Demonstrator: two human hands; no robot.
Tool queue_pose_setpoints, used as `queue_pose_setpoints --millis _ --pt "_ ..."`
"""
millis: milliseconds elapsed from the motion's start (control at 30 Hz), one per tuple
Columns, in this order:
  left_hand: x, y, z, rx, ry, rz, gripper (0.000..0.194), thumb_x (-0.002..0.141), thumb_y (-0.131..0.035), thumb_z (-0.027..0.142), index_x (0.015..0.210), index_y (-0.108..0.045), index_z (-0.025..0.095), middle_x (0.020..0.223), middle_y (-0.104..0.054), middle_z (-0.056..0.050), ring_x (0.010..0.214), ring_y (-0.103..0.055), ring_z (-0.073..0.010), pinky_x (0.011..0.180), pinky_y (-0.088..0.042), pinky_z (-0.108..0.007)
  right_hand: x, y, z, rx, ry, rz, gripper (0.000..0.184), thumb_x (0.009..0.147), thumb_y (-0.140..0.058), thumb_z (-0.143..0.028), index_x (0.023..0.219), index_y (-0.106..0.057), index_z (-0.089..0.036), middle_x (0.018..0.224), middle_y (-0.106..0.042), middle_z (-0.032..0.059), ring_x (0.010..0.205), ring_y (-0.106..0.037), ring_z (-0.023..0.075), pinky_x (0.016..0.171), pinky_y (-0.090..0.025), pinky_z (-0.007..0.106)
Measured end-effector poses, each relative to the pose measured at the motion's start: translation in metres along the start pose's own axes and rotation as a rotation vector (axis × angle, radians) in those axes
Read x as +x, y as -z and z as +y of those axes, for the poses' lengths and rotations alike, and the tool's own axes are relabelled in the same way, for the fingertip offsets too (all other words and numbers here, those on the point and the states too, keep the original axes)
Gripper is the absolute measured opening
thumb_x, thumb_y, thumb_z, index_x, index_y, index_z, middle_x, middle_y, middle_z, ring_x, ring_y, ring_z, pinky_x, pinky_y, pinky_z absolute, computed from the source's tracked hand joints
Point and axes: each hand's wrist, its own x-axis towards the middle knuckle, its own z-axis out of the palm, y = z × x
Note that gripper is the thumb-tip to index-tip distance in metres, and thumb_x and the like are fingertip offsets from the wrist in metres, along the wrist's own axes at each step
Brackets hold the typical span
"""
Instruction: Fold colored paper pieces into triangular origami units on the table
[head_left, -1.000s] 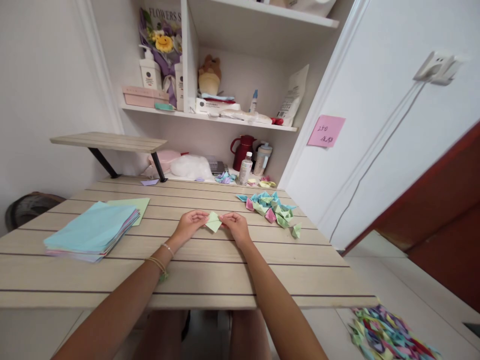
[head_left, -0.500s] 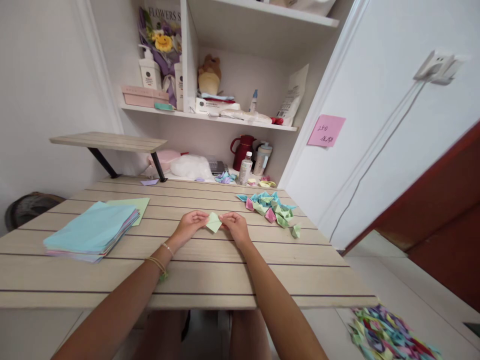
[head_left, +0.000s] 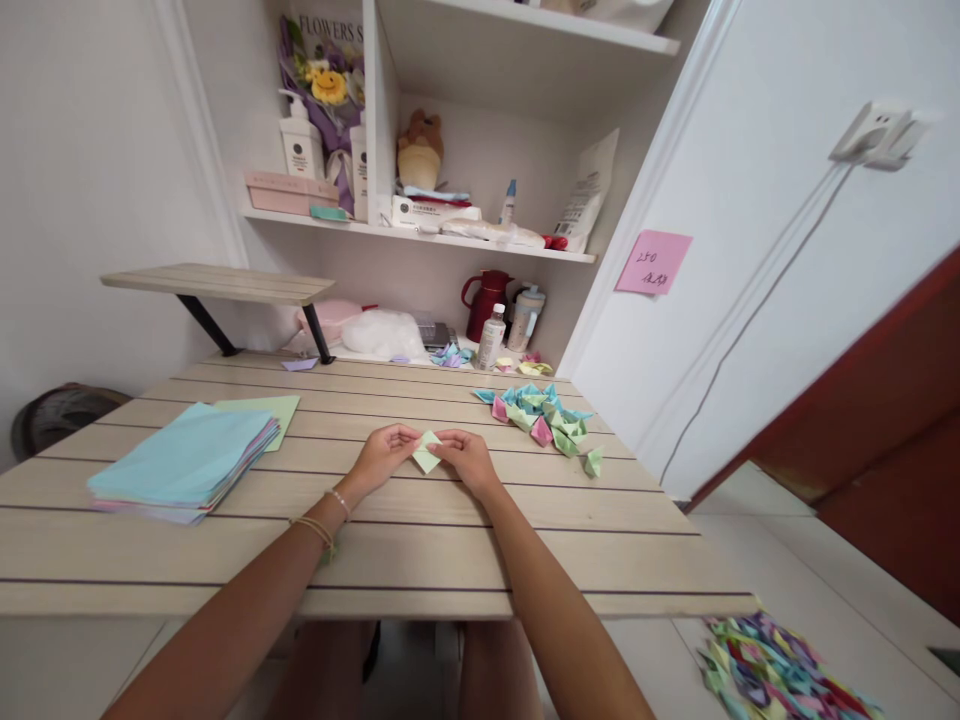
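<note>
A small piece of folded light green paper (head_left: 427,456) is held between my two hands above the middle of the table. My left hand (head_left: 385,455) pinches its left corner, with thumb and fingers pressed together. On the other side, my right hand (head_left: 466,458) grips the right corner, its fingertips reaching over the upper part of the paper. To the right lies a heap of folded paper pieces (head_left: 536,408) in blue, green and pink, with one green folded piece (head_left: 593,461) a little apart.
A stack of coloured paper sheets (head_left: 184,455) lies at the left of the slatted table (head_left: 420,560), a green sheet beneath it. A small raised shelf (head_left: 217,283) stands behind. At the back are a bottle (head_left: 490,338) and a red jug (head_left: 487,305). Many folded papers (head_left: 780,665) lie lower right.
My right fingers have shifted left and over the top of the green paper. The left hand has moved slightly inward. The paper now looks narrower, like a diamond.
</note>
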Motion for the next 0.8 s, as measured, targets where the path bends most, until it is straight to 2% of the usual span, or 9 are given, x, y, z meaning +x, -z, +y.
queue_pose_setpoints --millis 100,267,500,667,800 --pt "0.0002 -0.0011 0.0013 -0.044 0.035 -0.004 0.029 0.064 -0.069 0.032 0.083 -0.064 0.011 0.082 -0.068 -0.008 0.074 -0.062 -0.0163 0.072 -0.049 -0.030 0.0012 0.0018 0.0009 0.011 0.013 0.043 0.037 0.051 -0.076 -0.031 0.082 -0.068 -0.013 0.071 -0.070 0.0055 0.064 -0.063 0.0177 0.063 -0.048 0.028" --pt "0.0001 -0.0012 0.0026 -0.027 0.129 -0.039 0.027 0.066 -0.067 0.035 0.076 -0.064 0.010 0.064 -0.067 -0.006 0.059 -0.061 -0.0133 0.062 -0.049 -0.026 0.0032 0.0040 0.0020 0.018 0.024 0.106 0.038 0.050 -0.076 -0.031 0.083 -0.068 -0.013 0.072 -0.070 0.0058 0.064 -0.063 0.0178 0.065 -0.048 0.029" --pt "-0.0008 -0.0001 0.0034 -0.012 0.139 -0.077 0.027 0.068 -0.064 0.038 0.071 -0.063 0.011 0.062 -0.067 -0.007 0.056 -0.061 -0.0136 0.057 -0.049 -0.025 0.0031 0.0032 0.0016 0.006 0.025 0.114 0.037 0.050 -0.076 -0.030 0.082 -0.068 -0.013 0.070 -0.069 0.0057 0.062 -0.062 0.0169 0.063 -0.048 0.028" --pt "-0.0030 -0.0017 0.0033 0.037 0.104 -0.079 0.027 0.071 -0.061 0.039 0.070 -0.061 0.012 0.060 -0.066 -0.006 0.054 -0.060 -0.0133 0.055 -0.048 -0.025 0.0024 0.0020 0.0019 -0.002 0.030 0.106 0.035 0.052 -0.075 -0.030 0.081 -0.067 -0.012 0.069 -0.069 0.0054 0.061 -0.062 0.0163 0.062 -0.047 0.028" --pt "-0.0053 -0.0019 0.0021 0.179 -0.012 -0.032 0.026 0.072 -0.058 0.040 0.067 -0.060 0.014 0.057 -0.063 -0.003 0.054 -0.059 -0.0135 0.054 -0.047 -0.024 0.0020 0.0004 0.0028 -0.063 0.052 0.092 0.032 0.051 -0.075 -0.029 0.078 -0.066 -0.013 0.067 -0.068 0.0040 0.059 -0.061 0.0156 0.059 -0.047 0.026"
